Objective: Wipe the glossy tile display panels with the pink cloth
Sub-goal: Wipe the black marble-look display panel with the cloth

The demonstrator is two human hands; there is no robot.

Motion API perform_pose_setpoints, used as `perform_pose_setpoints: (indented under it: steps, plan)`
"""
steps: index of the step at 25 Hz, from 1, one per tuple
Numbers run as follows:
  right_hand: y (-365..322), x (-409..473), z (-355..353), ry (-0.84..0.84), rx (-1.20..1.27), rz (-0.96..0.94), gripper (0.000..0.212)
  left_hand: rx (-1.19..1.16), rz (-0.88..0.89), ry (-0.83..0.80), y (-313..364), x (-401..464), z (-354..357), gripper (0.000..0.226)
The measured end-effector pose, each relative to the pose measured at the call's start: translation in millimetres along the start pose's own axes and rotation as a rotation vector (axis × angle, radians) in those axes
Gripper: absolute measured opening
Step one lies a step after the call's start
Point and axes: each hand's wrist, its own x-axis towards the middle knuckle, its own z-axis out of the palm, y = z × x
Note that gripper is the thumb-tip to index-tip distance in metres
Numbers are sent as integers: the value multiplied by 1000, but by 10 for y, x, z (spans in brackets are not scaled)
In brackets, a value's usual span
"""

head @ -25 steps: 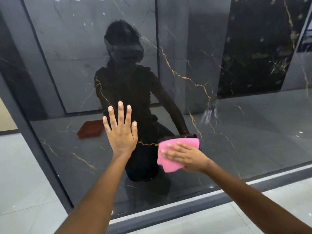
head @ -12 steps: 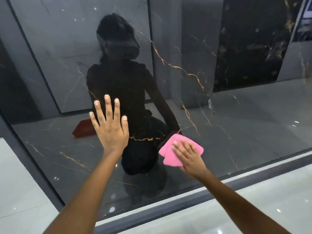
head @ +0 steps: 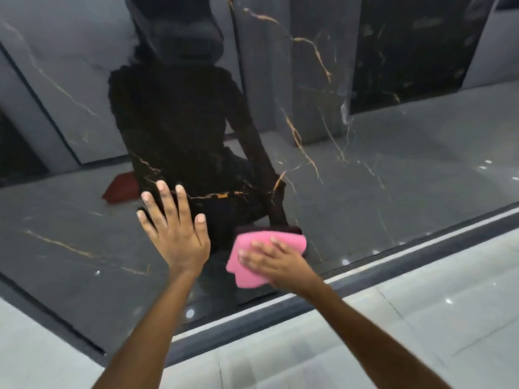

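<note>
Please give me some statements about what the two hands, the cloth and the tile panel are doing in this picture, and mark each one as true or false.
1. The right hand presses the folded pink cloth against the glossy dark marble tile panel with gold veins. True.
2. The left hand holds a spray bottle. False: it holds nothing; its fingers are spread and straight, flat on the panel.
3. The cloth is near the lower edge of the panel, close to the grey frame strip. True.
4. The cloth lies to the left of the left hand. False: it is to the right of it.
5. The panel is matt and reflects nothing. False: it mirrors a dark figure and a red object.
</note>
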Motion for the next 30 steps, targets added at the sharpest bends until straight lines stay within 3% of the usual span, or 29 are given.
perform_pose_setpoints:
  steps: [2,4,7,9,10,12,13,15,16,20,21,22,23,25,26,27,28,29,30]
  plan:
    - [-96,-177,43,-42,88,-36,94,15,1,56,-19,-42,17,57]
    - [169,178,-153,180,168,57,84,23,16,78,-14,-18,46,57]
    - [622,688,-393,494,367,549,77,32,5,81,-19,-13,52,57]
    - [423,477,-285,507,456,836,74,23,-1,79,-21,-34,60,56]
    - [192,212,-142,411,407,834,79,30,3,79,-20,-29,61,57]
    - [-131,-322,88,151,215,537,93,36,-5,68,-23,-14,44,57]
    - [-5,-406,122,100,180,402,95,32,-6,66,-14,-18,35,57]
    - [416,-172,-10,214,196,428,86,38,-5,70,2,-10,38,59]
    - [596,-56,-100,303,287,597,82,37,-14,65,3,4,36,60]
    - [892,-208,-148,664,781,1619,83,13,-38,49,42,-46,22,63]
    - [729,-210,-118,661,836,1790,82,2,-54,31,93,-105,38,64]
    - [494,-157,-108,591,866,1832,82,-10,-73,6,157,-198,63,64]
    - [251,-45,-126,497,839,1718,85,-25,-97,-15,222,-304,91,64]
    - [-128,163,-198,307,639,1112,91,-42,-144,-55,299,-470,137,64]
    - [-62,157,-209,205,471,795,88,-38,-149,-82,298,-513,149,65]
    - [233,98,-191,169,360,607,85,-30,-126,-103,274,-540,158,65]
    - [494,5,-220,187,332,602,84,-18,-91,-118,236,-562,158,65]
    - [736,-105,-250,242,398,766,82,-2,-58,-125,194,-583,162,66]
    - [922,-210,-284,334,533,1065,81,15,-34,-121,164,-605,179,67]
